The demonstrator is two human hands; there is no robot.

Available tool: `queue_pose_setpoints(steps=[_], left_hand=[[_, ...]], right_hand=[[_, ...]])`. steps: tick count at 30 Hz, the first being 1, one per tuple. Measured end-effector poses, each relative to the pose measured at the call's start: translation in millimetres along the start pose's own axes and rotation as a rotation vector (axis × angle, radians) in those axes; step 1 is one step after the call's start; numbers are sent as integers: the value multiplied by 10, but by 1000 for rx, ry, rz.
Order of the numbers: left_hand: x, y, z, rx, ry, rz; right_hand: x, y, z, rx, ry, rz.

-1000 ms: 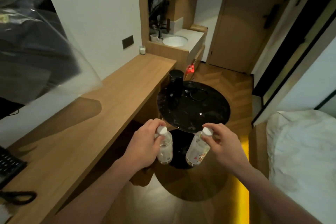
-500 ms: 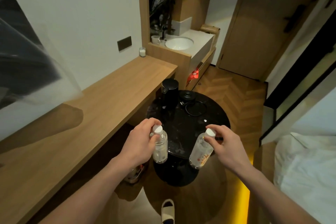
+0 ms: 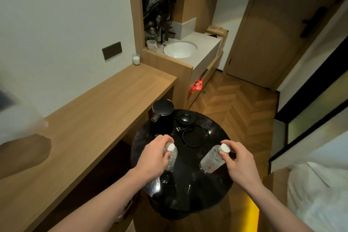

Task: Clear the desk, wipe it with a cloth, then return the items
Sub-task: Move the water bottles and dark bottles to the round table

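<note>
a round black table (image 3: 211,190) beside a wooden desk (image 3: 79,137); left hand (image 3: 152,158) and right hand (image 3: 239,162) each pinch a water bottle's neck, left bottle (image 3: 172,154), right bottle (image 3: 211,160), its red label unreadable.

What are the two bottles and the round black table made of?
Both bottles, left and right, look like clear thin plastic: see-through, with white caps. The round table is glossy black, maybe polished stone or glass, since it reflects light.

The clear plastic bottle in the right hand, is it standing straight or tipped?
Tipped. The clear plastic bottle with the white cap leans, cap toward the right hand gripping it, base slanting left over the round black table.
</note>
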State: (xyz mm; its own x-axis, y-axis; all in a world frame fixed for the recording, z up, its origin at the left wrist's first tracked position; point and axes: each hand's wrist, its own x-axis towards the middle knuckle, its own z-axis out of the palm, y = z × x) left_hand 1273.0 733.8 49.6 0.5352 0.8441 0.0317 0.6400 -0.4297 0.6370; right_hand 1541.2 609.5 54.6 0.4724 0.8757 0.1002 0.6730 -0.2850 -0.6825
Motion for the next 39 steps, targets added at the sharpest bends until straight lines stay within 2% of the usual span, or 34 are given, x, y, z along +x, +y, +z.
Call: queue_pose_setpoints(steps=[13,22,28,39], left_hand=[[1206,620,1151,1,-122,-32],[2059,1084,1722,70,-166,-131],[2540,1198,1821,96,-90,-244],[2960,1274,1821,117,40,-352]], right_hand=[[1551,1052,-114,-15,-78,141],[2408,1607,-174,2,-208,102],[2754,1814,-82,10,-301,50],[3022,1750,27,42,-361,5]])
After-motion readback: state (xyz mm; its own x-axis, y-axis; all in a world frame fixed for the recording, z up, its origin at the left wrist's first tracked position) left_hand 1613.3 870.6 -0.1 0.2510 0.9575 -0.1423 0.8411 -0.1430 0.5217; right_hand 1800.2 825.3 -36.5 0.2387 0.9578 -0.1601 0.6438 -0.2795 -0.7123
